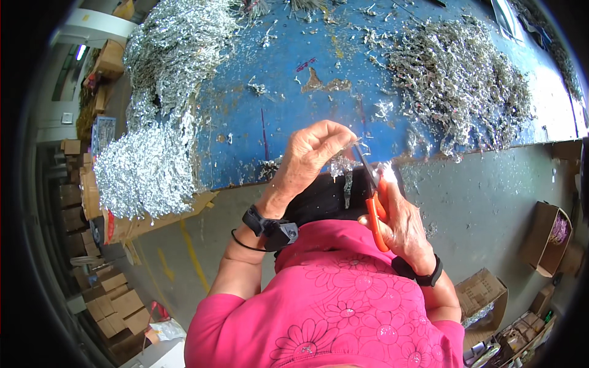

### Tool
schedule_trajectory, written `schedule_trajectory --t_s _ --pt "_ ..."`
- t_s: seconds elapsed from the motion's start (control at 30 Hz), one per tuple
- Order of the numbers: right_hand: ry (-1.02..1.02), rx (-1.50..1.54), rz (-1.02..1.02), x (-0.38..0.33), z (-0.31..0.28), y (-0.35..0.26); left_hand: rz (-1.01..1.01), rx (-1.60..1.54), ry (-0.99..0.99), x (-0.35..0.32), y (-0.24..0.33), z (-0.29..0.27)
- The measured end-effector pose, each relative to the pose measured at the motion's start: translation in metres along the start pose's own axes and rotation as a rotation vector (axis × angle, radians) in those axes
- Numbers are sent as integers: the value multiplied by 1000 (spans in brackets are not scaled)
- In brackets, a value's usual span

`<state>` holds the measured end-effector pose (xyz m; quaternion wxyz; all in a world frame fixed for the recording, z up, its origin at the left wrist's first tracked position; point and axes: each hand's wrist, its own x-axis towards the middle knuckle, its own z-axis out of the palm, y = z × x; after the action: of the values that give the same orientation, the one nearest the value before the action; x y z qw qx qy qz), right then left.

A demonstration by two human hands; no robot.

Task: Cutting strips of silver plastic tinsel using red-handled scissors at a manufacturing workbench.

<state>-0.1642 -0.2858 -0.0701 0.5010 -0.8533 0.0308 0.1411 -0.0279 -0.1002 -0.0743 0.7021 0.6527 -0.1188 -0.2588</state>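
A heap of shiny metal scraps [153, 122] covers the left of the blue table [276, 110]. The left hand [310, 156] pinches a small silvery piece [343, 165] between curled fingertips, just over the table's near edge. The right hand [402, 224] grips orange-handled scissors [374, 202], fingers closed around the handles, blades touching the piece. A duller scrap pile [460, 80] lies right.

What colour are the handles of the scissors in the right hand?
Orange; the scissors in the right hand show clearly in the head view.
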Motion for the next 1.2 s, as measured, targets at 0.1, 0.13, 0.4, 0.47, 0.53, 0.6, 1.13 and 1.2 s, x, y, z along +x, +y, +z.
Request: schedule_trajectory --t_s 0.1,0.13,0.4,0.47,0.53,0.6,1.13,1.2 --pt "49 35 -26 1 2 1 -31 -29 -23 1 -1 0" --pt "49 36 -26 1 2 0 -47 -60 -40 1 -1 0" --pt "34 41 -21 2 7 8 -171 -195 -104 1 1 -4" --pt "25 53 -21 3 8 9 -202 -198 -100 0 2 -3" --pt "14 64 -25 4 10 10 -186 -314 -123 0 0 -2" --pt "45 43 -6 2 12 9 -197 -338 -124 0 1 1" --pt "-33 89 -3 2 8 9 -255 -493 -51 -5 -3 7" --pt "-14 70 2 2 9 10 -257 -496 -44 -5 -3 8"
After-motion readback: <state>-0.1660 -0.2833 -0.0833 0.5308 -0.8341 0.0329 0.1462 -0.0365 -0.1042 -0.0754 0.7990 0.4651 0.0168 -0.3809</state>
